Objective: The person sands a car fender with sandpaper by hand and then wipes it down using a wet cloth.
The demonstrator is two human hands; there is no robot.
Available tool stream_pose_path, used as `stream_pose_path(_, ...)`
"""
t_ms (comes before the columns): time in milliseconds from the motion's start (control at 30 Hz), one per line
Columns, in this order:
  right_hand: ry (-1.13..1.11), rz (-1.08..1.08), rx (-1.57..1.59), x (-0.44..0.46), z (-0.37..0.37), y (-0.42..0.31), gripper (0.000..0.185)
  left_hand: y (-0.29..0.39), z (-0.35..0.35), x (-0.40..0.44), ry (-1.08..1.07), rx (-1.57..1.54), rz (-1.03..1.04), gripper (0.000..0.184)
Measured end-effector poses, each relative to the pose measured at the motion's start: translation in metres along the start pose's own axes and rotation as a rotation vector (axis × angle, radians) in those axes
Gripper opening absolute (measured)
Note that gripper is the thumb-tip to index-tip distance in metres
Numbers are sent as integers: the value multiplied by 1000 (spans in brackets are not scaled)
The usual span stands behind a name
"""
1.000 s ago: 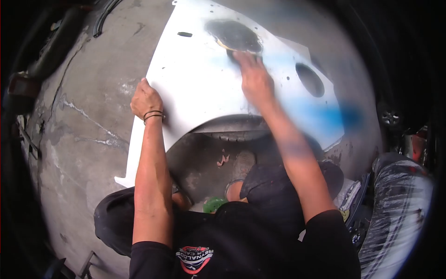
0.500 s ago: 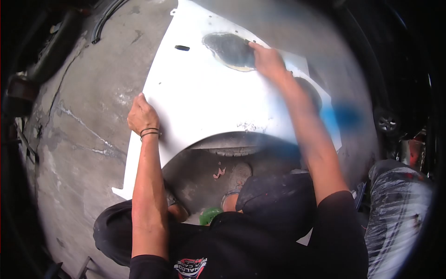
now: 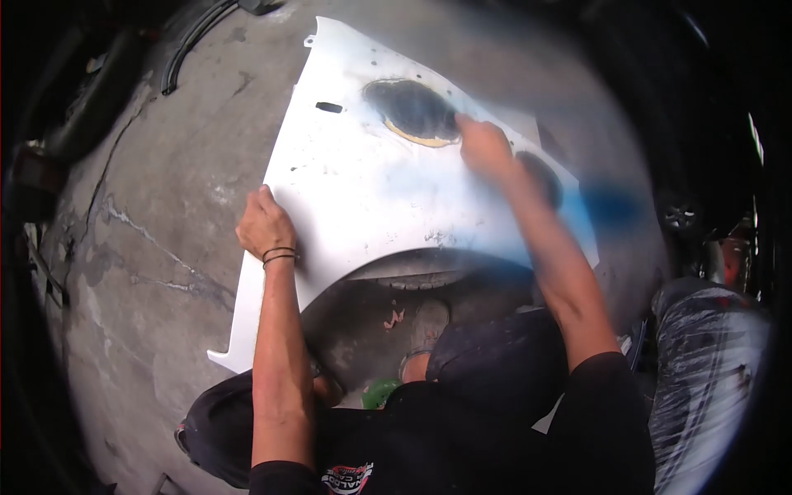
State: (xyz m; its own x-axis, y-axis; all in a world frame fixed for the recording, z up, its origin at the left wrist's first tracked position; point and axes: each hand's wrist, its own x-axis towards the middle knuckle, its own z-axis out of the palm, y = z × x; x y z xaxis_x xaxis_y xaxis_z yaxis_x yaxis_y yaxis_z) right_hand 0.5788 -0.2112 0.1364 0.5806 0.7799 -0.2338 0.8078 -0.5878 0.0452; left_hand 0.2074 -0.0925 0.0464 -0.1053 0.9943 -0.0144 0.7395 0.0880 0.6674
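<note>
Leftward — panel edge (image 3: 287, 136) (left hand (image 3: 266, 224)) — floor (image 3: 177, 206).

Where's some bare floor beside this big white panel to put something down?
The widest bare patch is cracked grey concrete floor, left of the white arched panel and below the curved black strip. It's crowded around the panel's arch: pink scraps, a dusty grey shoe, and a green rounded object below.

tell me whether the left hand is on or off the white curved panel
On: the bare left hand grips the white curved panel along one side. Cannot tell how far it wraps underneath.
</note>
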Motion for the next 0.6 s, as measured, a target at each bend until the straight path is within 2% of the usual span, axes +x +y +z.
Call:
stream_pose_path(67, 428, -371, 43, -20, 49, 37, 44, 2, -1, -2, 0, 32, 9, 47)
stream_pose_path(100, 425, -372, 42, -18, 46, 36, 44, 2, 0, -3, -2, 34, 6, 47)
stream_pose_path(167, 428, -283, -235, -9, 34, 25, 44, 0, 0, -1, 2, 34, 20, 46)
stream_pose_path(200, 418, -280, -226, -4, 22, 17, 44, -1, 0, -4, -4, 47, 21, 46)
stream_pose_path(267, 73, -195, -284, 10, -18, -11, 49, 2, 0, -2, 18, 10, 12, 44)
stream_pose_path(333, 17, -110, -253, -11, -5, -6, 50, -4, -1, -9, -1, 21, 24, 44)
stream_pose_path(400, 497, -407, -127, -15, 43, 31, 43, 2, -1, 0, 23, 8, 39, 44)
stream_pose_path(500, 611, -519, -164, -11, 40, 36, 41, 3, 3, 2, 15, 14, 24, 44)
stream_pose_path(533, 610, -511, -156, -6, 32, 27, 41, 2, 2, 2, 4, 20, 29, 45)
stream_pose_path(600, 199, -140, -51, 18, 6, -3, 43, 1, 2, 0, -11, 35, 49, 45)
